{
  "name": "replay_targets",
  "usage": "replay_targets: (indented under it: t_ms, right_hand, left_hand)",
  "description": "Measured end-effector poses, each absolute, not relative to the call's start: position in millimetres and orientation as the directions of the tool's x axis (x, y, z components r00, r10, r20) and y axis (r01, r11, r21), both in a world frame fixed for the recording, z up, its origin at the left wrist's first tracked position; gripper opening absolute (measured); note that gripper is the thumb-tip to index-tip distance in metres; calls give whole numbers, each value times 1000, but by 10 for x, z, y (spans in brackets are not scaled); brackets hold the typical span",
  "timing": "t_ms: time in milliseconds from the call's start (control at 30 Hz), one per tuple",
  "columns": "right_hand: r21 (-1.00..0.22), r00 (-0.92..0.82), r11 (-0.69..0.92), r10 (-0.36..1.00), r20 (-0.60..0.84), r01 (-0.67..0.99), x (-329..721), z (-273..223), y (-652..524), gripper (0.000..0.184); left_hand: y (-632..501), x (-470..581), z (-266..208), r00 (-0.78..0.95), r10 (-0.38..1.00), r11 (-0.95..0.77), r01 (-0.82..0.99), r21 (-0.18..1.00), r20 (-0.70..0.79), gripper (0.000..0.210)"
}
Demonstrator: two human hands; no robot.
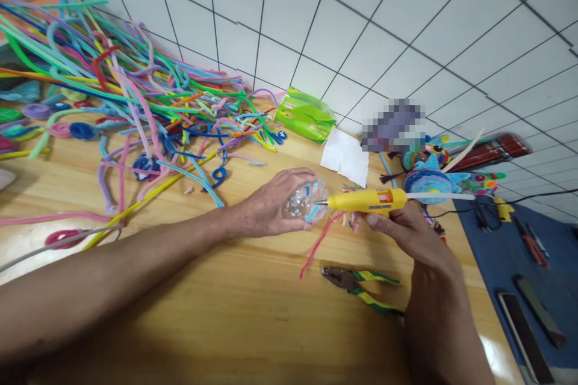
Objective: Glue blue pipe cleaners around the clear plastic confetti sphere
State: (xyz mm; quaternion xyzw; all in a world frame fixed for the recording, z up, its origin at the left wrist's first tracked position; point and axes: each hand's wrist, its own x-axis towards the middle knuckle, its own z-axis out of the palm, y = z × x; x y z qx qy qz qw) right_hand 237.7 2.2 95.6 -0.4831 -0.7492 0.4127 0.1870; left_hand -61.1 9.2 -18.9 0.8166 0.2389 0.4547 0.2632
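My left hand (271, 201) is wrapped round a small clear plastic container (303, 203) dotted with white and blue bits. A yellow hot glue gun (361, 200) is in my right hand (404, 231), its metal nozzle at the container's right side; whether the tip touches it I cannot tell. From the gun's back sticks a long white glue stick (445, 197). Below the gun lies a pink pipe cleaner (315, 246). Pliers (347, 280) with green and yellow handles rest on the wooden table, handles spread, near my right forearm.
A big heap of coloured pipe cleaners (135, 87) covers the table's left side. Along the tiled wall (289, 24) are a green packet (304, 114), a white paper (345, 156) and a blue pipe-cleaner figure (428, 181). Tools lie on a blue surface (487, 252) at right.
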Motion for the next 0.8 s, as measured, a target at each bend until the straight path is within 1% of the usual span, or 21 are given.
replay_targets:
  t_ms: [133,267,333,400,500,600,667,733,800]
  right_hand:
    - [-808,-440,189,893,-95,558,2336,946,31,49]
    - [-804,-455,161,878,-148,572,2333,976,20,48]
    - [-816,-423,146,897,-130,559,2391,1016,6,47]
    - [-836,-334,135,940,-62,533,2495,1060,4,45]
    - [-849,-134,117,989,55,515,2709,1076,78,36]
    - [-829,54,51,994,97,557,2947,958,272,29]
    - [-798,165,-10,980,112,603,3097,800,436,32]
    - [-737,264,-85,956,130,671,3226,608,584,40]
    - [-698,310,-127,940,141,705,3323,417,684,48]
  left_hand:
    - [95,-613,-190,477,626,-752,159,640,617,85]
    - [99,-617,-195,479,633,-745,166,646,607,84]
    - [101,-619,-201,481,644,-734,171,657,594,84]
    - [101,-620,-210,477,656,-721,169,672,584,84]
    - [98,-619,-223,464,676,-702,170,692,572,83]
    - [93,-623,-222,467,689,-691,190,698,555,81]
    - [90,-630,-212,473,695,-686,209,697,542,80]
    - [88,-636,-201,477,698,-684,223,695,534,79]
    - [89,-640,-192,483,696,-686,230,691,531,79]
